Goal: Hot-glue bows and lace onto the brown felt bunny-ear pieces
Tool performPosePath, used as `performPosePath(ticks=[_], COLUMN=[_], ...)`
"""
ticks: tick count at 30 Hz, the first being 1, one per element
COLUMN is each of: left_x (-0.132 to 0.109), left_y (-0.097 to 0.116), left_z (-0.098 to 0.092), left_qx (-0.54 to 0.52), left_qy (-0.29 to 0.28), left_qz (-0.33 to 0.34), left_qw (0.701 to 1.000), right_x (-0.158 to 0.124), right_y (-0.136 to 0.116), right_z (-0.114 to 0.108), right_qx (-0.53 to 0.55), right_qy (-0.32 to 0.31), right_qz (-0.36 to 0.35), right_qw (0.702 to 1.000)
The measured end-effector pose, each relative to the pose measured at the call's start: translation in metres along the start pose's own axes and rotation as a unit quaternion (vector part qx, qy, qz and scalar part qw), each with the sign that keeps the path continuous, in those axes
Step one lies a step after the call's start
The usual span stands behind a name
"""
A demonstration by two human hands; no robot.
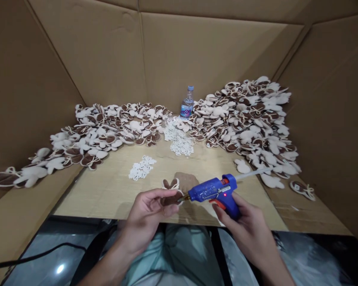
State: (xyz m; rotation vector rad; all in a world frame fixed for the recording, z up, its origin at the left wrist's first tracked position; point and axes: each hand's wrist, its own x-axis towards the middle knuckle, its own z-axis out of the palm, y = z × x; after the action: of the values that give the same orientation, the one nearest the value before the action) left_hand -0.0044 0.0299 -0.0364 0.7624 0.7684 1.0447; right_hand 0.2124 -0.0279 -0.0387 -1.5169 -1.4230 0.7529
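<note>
Cardboard sheeting [98,194] forms the work surface, with its near edge above the person's legs [186,248]. At lower left, a black cable [47,254] runs below surface level.

Left hand [144,216]: pinches a brown, rabbit-shaped piece [170,199] between thumb and fingers, just above the near part of the surface. The piece has a pale border, and its ears point away from the person.

Right hand [249,226]: wrapped around the handle of a blue glue gun [207,190], thumb at the orange trigger [217,204]. Trigger depression cannot be determined. A red indicator is lit on the body. The nozzle [185,197] points left and meets the right side of the piece; exact contact is unclear. A translucent glue stick [253,173] projects from the rear.

Beyond the hands, a small pile of white cutouts [141,168] lies left of centre. Farther back is a larger white pile [180,143].

Heaps of similar pieces flank it: a left heap [101,129] and a taller right heap [247,119]. Between them stands an upright labelled bottle [187,107], before the cardboard back wall [220,55].
</note>
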Motion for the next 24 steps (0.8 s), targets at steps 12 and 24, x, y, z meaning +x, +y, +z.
performPosePath(ticks=[12, 24], left_x=[-0.0002, -0.0031], left_y=[0.0028, 0.0053], left_z=[0.0023, 0.0015], left_qx=[-0.007, -0.001], left_qy=[0.003, -0.001], left_qz=[0.000, 0.006], left_qw=[1.000, 1.000], right_x=[0.0003, -0.0011], right_y=[0.0013, 0.0013], right_z=[-0.0018, -0.0044], right_qx=[-0.030, -0.064], right_qy=[-0.009, -0.002], right_qz=[0.006, 0.001], right_qw=[1.000, 0.998])
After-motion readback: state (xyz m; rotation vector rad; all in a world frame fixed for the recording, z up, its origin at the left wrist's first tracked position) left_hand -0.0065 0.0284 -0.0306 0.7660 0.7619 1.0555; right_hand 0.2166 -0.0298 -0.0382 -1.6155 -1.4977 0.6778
